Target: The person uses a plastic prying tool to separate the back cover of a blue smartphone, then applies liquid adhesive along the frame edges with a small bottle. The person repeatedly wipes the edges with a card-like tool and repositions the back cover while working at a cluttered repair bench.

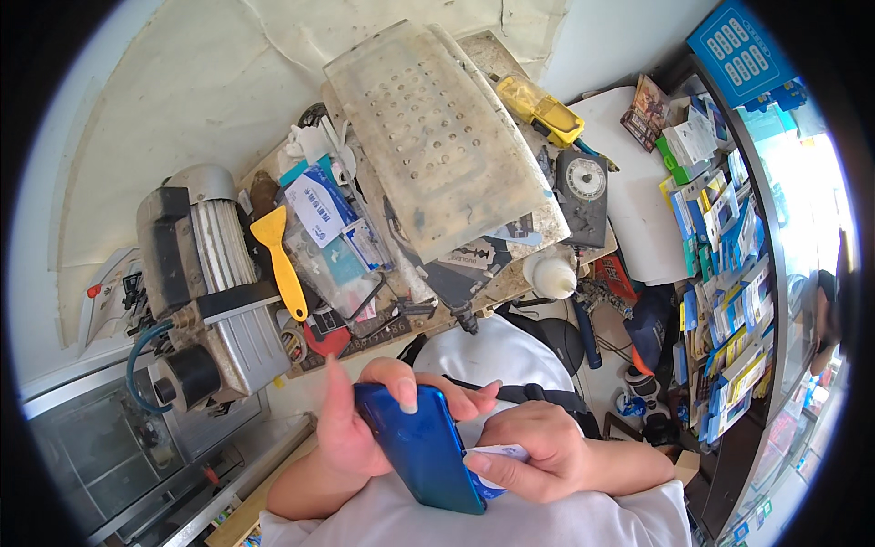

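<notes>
Left hand (351, 439) curled round phone (424, 447); right hand (544, 448) pinching card (503, 451) beside it. Worn bench (504, 290) — scraper (284, 266), bottle (552, 275); motor (224, 246) at left, packets (726, 351) at right, pale wall (187, 87) behind.

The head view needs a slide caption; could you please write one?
Left hand gripping a blue phone, right hand pinching a white card.

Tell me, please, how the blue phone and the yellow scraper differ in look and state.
Colour: the phone shades from blue to teal, while the scraper is yellow. Shape: the phone is a slab; the scraper has a flared head on a narrow handle. State: the left hand holds the phone, while no hand touches the scraper. Both are longer than wide.
</notes>
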`<state>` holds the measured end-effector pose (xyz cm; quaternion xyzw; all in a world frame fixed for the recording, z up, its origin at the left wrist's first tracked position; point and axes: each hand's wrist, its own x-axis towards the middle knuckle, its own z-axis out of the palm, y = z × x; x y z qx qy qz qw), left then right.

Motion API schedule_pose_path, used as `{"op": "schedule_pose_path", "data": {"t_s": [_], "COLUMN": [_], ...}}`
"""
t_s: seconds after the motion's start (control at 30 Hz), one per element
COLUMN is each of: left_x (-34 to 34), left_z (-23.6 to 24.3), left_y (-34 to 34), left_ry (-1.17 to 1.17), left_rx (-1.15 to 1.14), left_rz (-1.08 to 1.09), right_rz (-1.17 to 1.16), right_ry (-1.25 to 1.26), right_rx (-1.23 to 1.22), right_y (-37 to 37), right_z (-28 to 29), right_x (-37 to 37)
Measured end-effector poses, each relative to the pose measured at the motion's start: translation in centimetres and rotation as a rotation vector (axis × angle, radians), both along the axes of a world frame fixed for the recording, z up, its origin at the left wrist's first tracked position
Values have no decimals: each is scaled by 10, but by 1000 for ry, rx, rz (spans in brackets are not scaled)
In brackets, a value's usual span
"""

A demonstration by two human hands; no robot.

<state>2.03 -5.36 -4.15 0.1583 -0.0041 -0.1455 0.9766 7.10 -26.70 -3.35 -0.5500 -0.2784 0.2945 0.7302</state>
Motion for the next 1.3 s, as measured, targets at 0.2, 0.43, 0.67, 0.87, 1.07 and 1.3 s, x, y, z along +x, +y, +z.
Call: {"op": "schedule_pose_path", "data": {"t_s": [0.2, 0.43, 0.67, 0.87, 1.07, 1.3], "left_x": [0, 2, 3, 2, 3, 4], "left_z": [4, 6, 14, 11, 15, 15], "left_y": [-4, -2, 2, 2, 3, 3], "left_ry": [61, 84, 163, 150, 148, 169], "left_rx": [63, 88, 228, 190, 272, 228], "left_rz": [-22, -44, -74, -89, -81, -114], "right_rz": [-112, -123, -126, -176, -133, -183], "right_ry": [16, -1, 29, 49, 30, 64], "right_rx": [15, 10, 24, 29, -37, 3], "right_y": [2, 7, 11, 15, 13, 21], "right_z": [0, -2, -4, -4, 0, 5], "right_x": [0, 5, 9, 12, 19, 25]}}
